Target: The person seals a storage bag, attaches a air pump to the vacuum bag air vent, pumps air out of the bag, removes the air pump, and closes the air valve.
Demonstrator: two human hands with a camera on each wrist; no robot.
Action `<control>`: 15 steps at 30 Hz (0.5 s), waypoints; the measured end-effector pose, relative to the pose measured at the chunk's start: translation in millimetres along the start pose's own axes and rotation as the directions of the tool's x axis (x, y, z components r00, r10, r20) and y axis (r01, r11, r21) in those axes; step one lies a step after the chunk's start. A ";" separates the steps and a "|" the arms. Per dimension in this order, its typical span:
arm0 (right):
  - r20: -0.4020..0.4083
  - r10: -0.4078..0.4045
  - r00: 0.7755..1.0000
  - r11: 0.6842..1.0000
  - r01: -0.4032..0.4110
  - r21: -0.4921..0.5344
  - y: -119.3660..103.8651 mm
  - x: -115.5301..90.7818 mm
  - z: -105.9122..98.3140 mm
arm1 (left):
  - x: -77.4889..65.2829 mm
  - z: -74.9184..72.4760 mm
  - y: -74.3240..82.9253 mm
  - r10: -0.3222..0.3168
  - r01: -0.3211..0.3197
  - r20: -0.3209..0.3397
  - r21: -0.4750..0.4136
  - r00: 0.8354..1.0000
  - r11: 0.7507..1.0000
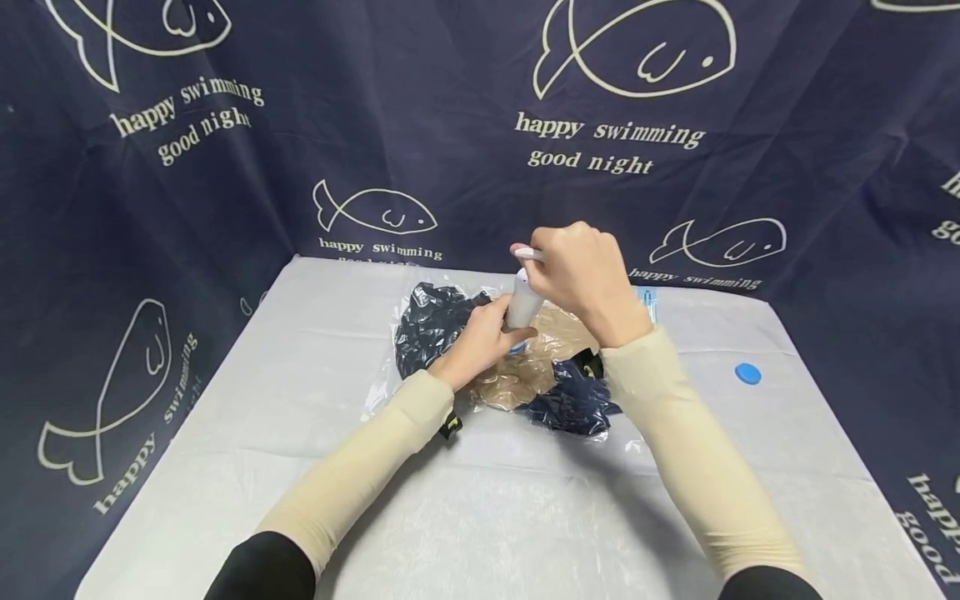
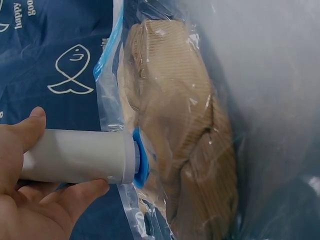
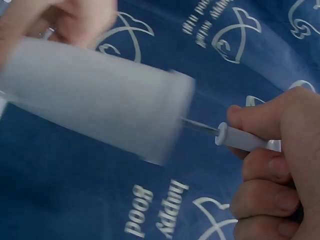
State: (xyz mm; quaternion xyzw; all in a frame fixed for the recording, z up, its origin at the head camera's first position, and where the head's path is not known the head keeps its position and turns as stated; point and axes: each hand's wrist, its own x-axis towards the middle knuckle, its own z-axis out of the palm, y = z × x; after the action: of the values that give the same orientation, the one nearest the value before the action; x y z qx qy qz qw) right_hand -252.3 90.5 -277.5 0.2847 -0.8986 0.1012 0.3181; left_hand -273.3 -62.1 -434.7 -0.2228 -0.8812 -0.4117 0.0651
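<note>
A white hand pump point(image 1: 523, 308) stands tilted over a clear vacuum storage bag point(image 1: 380, 392). My left hand point(image 1: 480, 340) grips the pump's barrel low down. In the left wrist view, the barrel's end meets the blue valve point(image 2: 142, 157) on the bag. Ribbed beige clothing point(image 2: 175, 90) shows through the plastic. Above, my right hand point(image 1: 587, 271) is curled round the pump's white handle point(image 3: 245, 139). A short length of thin metal rod point(image 3: 200, 126) shows between handle and barrel.
Dark clothing point(image 1: 427, 325) fills the bag's left part, and navy clothing point(image 1: 573, 404) lies at its front right. A round blue cap point(image 1: 747, 373) lies on the white table point(image 1: 480, 517) at the right. Dark fish-print fabric point(image 1: 480, 100) hangs around the table.
</note>
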 end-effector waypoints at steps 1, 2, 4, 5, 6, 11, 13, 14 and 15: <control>-0.024 -0.003 1.000 1.000 0.003 -0.003 0.0 2.2 -4.2 | 0.3 0.0 0.0 0.004 -0.004 0.005 0.002 1.000 1.000; -0.044 -0.004 0.999 1.000 0.004 -0.006 0.1 4.7 -8.6 | 0.7 -0.2 0.1 0.007 -0.007 0.008 0.006 1.000 1.000; -0.082 -0.009 0.997 1.000 0.008 -0.009 -0.4 10.8 -18.4 | 1.8 -0.7 0.2 0.017 -0.017 0.008 0.016 1.000 1.000; -0.097 -0.008 0.995 1.000 0.007 -0.011 -0.8 14.0 -23.5 | 2.7 -0.9 0.3 0.021 -0.021 0.007 0.022 1.000 1.000; -0.111 -0.005 0.994 1.000 0.004 -0.009 -1.5 17.1 -28.6 | 3.6 -1.1 0.3 0.025 -0.025 0.006 0.027 1.000 0.999; -0.182 -0.038 0.983 0.999 0.039 0.003 -5.6 29.6 -48.3 | 5.4 -1.5 -0.1 0.017 -0.017 -0.011 0.038 1.000 0.999; -0.210 -0.064 0.976 0.998 0.065 -0.001 -6.4 31.2 -51.2 | 3.5 -0.7 -0.5 0.005 -0.005 -0.007 0.033 1.000 0.999; -0.221 -0.072 0.973 0.997 0.074 -0.001 -6.5 31.3 -51.3 | 2.0 0.2 -0.9 -0.002 0.002 -0.005 0.032 1.000 0.999; -0.232 -0.074 0.970 0.997 0.077 0.006 -6.4 30.7 -50.5 | -0.1 1.1 -1.2 -0.008 0.008 -0.002 0.032 1.000 0.999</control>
State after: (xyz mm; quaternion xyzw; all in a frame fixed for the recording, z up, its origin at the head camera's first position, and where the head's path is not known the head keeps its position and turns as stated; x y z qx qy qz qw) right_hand -242.1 89.9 -219.0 0.3073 -0.8431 0.1281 0.4222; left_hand -273.7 -62.0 -436.3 -0.2179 -0.8885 -0.3981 0.0677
